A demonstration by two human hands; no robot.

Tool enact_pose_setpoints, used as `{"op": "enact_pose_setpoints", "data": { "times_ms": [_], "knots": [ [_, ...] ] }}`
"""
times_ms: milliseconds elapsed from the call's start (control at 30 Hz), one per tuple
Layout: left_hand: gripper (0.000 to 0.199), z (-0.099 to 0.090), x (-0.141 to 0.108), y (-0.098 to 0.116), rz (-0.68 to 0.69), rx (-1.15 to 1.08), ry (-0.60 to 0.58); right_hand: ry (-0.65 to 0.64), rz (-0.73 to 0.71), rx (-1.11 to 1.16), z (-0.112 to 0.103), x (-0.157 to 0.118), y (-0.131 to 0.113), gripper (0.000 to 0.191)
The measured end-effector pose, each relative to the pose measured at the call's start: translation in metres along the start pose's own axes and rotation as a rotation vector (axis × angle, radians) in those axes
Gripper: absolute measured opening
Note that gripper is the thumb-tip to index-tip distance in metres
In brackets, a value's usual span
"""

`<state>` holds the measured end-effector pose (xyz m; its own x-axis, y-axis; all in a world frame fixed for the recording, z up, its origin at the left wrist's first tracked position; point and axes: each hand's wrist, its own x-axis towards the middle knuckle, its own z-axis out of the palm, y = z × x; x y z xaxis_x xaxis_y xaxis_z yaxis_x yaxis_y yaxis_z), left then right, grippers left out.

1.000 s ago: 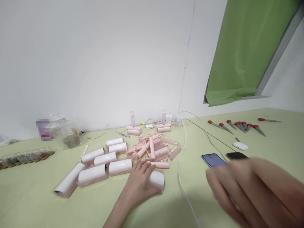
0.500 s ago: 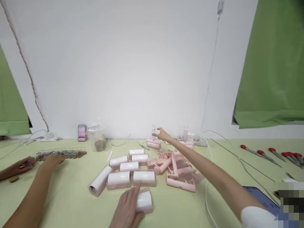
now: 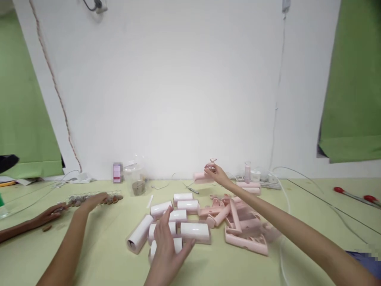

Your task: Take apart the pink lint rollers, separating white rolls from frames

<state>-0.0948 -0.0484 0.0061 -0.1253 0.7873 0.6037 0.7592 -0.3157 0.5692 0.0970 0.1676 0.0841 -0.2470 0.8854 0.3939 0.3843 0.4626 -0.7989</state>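
Note:
My left hand [image 3: 165, 242] is raised over the near white rolls with its fingers and thumb apart, partly hiding several of them. Just to its right lies a white roll [image 3: 195, 231] in a clear sleeve; another [image 3: 139, 233] lies slanted on the left. At the back, my right hand [image 3: 213, 171] has its fingers closed round the upper part of a pink piece, whose clear top loop [image 3: 213, 160] sticks out above. A pink cylinder [image 3: 200, 177] shows left of those fingers. Nearer, pink holders [image 3: 245, 243] lie in a jumbled pile right of the white rolls.
At left, another person's two hands are by a row of small round items [image 3: 114, 197]. A phone [image 3: 117, 173] and a clear bag [image 3: 133, 178] stand near the wall. Pink rollers [image 3: 250, 190], a power strip [image 3: 269, 184], cables and red-handled tools [image 3: 337, 190] are at right.
The view has shifted. My left hand has come off the nearest white roll, which now lies farther left. My right hand has closed on the pink piece at the back.

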Motion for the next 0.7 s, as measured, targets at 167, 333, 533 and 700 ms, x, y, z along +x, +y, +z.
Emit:
{"op": "enact_pose_setpoints", "data": {
  "times_ms": [167,333,533,700],
  "knots": [
    [0.062,0.03,0.042,0.047,0.066,-0.291,-0.247,-0.248,-0.142,0.011,-0.041,-0.098,-0.017,0.026],
    [0.041,0.067,0.044,0.066,0.142,-0.54,-0.651,-0.429,-0.088,0.279,-0.044,-0.178,-0.018,0.032],
    [0.013,0.087,0.03,0.056,-0.021,-0.565,-0.468,-0.296,0.108,0.517,-0.052,-0.201,0.002,0.023],
    [0.013,0.084,0.021,0.05,0.087,-0.337,-0.516,-0.133,0.008,0.141,-0.051,-0.211,0.003,0.029]
  ]
}}
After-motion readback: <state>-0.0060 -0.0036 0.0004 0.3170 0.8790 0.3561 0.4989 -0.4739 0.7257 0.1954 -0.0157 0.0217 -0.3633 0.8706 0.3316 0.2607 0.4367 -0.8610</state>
